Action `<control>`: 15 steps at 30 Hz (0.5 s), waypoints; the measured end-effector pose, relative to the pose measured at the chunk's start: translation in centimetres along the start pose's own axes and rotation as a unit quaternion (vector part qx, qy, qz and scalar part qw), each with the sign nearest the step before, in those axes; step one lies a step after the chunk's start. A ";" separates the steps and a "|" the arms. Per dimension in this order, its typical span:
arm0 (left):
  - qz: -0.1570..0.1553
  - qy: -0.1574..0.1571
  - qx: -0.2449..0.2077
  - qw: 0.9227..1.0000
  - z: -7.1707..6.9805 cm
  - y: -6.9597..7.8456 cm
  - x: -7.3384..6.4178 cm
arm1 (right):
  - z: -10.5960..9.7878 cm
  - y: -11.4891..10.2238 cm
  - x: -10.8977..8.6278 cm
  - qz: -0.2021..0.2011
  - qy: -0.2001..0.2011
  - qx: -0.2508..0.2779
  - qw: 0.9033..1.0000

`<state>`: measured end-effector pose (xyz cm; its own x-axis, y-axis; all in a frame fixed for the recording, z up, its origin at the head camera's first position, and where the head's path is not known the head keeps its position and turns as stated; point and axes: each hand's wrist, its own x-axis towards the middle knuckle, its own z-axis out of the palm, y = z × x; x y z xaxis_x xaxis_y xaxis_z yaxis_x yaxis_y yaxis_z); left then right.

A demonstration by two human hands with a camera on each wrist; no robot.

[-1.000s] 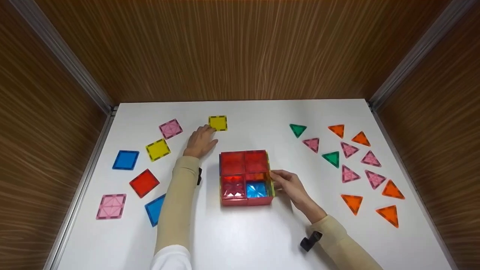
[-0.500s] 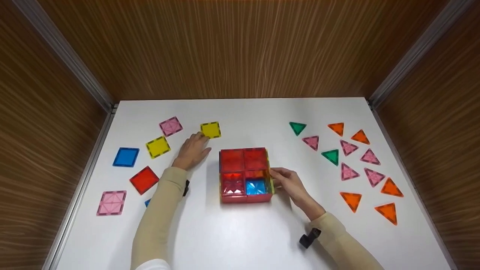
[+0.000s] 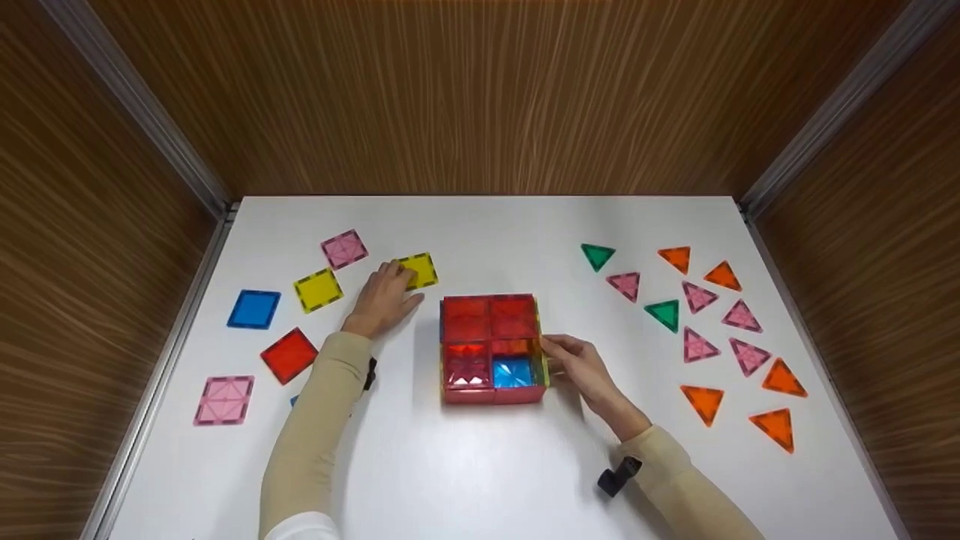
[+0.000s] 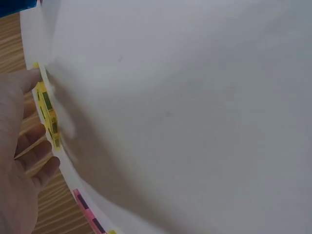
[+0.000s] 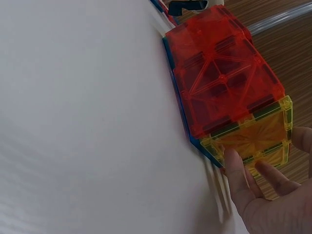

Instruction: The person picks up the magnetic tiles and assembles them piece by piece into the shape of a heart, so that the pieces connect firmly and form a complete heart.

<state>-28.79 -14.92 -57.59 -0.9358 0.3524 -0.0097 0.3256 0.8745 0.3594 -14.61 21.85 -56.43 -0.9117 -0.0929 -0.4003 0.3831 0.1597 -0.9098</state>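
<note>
My left hand (image 3: 381, 301) reaches out with its fingertips on a yellow square magnetic tile (image 3: 426, 271) near the back of the table; its thumb stands apart from the other fingers. In the left wrist view the thumb overlaps the end of this tile (image 4: 48, 105). A box of translucent magnetic tiles (image 3: 491, 318) stands in the middle, red along its back half, with a blue square showing inside at the front right. My right hand (image 3: 589, 377) touches the box's yellow right side (image 5: 256, 134), its fingers spread over that panel.
Loose square tiles lie at left: pink (image 3: 345, 249), yellow (image 3: 318, 290), blue (image 3: 254, 309), red (image 3: 289, 355) and another pink (image 3: 225, 400). A blue tile is mostly under the left sleeve (image 3: 315, 427). Several triangular tiles, orange (image 3: 703, 403), pink (image 3: 699, 345) and green (image 3: 663, 315), lie at right.
The left hand has drawn the yellow tile toward the person and to the left, turning it slightly. Its fingers now cover more of the tile. The right hand has stayed at the box.
</note>
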 end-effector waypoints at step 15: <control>-0.030 -0.025 -0.044 0.998 -0.1 -0.8 2.5 | 0.1 0.0 0.0 0.002 0.009 -0.008 1.000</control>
<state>-31.37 -14.81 -57.77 -0.9446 0.3188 -0.0782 0.2546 0.8620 0.4383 -14.60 21.71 -56.45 -0.9125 -0.0739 -0.4024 0.3852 0.1763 -0.9058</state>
